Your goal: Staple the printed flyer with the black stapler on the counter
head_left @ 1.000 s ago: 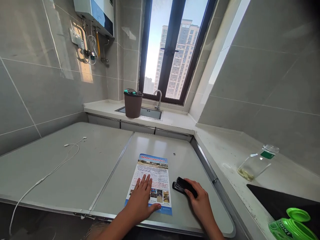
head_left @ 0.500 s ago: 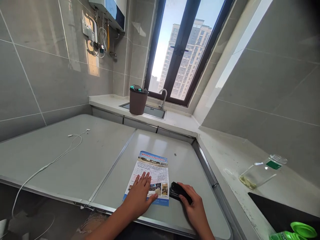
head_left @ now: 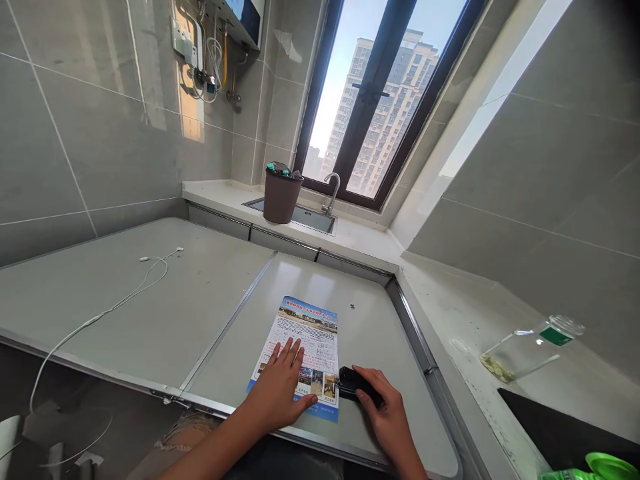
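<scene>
A printed flyer (head_left: 320,343) with a blue top and bottom, red and black text and small photos lies flat on the folding table (head_left: 210,293). My left hand (head_left: 281,383) rests palm down on its lower left part, fingers spread. Wrapped around a black stapler (head_left: 352,381) is my right hand (head_left: 384,407). The stapler's front end meets the flyer's right edge near the bottom photos; whether the paper is between its jaws I cannot tell. A tiny dark bit, perhaps staples (head_left: 353,307), lies beyond the flyer to the right.
A white cable (head_left: 115,308) trails over the table's left half and off its front edge. A brown bin (head_left: 281,197) stands by the sink (head_left: 315,219) at the back. On the right counter are a tilted glass jar (head_left: 530,350) and a green lid (head_left: 611,465).
The stapler's front has come to the flyer's right edge, its top now lower over its base. My left hand stays on the flyer. The whole view has shifted slightly.
</scene>
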Demonstrator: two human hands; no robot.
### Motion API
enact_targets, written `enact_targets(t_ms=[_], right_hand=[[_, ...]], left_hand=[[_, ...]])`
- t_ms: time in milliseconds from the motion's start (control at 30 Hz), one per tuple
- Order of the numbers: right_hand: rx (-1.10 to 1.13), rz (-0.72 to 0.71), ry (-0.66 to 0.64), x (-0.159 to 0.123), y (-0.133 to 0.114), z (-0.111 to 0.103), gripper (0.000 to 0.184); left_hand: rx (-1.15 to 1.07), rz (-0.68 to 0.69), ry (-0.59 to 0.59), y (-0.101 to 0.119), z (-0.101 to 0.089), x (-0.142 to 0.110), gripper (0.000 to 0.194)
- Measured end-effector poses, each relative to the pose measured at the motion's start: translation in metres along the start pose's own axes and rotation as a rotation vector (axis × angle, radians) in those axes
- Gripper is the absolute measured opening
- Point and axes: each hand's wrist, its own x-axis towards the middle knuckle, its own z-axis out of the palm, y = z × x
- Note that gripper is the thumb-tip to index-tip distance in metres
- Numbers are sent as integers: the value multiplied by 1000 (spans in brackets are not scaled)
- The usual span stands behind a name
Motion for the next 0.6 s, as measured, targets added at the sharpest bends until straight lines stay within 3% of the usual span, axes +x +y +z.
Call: enact_targets(t_ms=[133, 333, 600], right_hand=[[-98, -63, -38, 6, -9, 16, 34], [-308, -154, 17, 9, -12, 40, 47], [-399, -200, -8, 10, -17, 44, 56]], left_hand=[[10, -4, -10, 1, 0, -1, 97], [45, 2, 4, -4, 7, -1, 99], [55, 1, 6, -1, 7, -1, 98]])
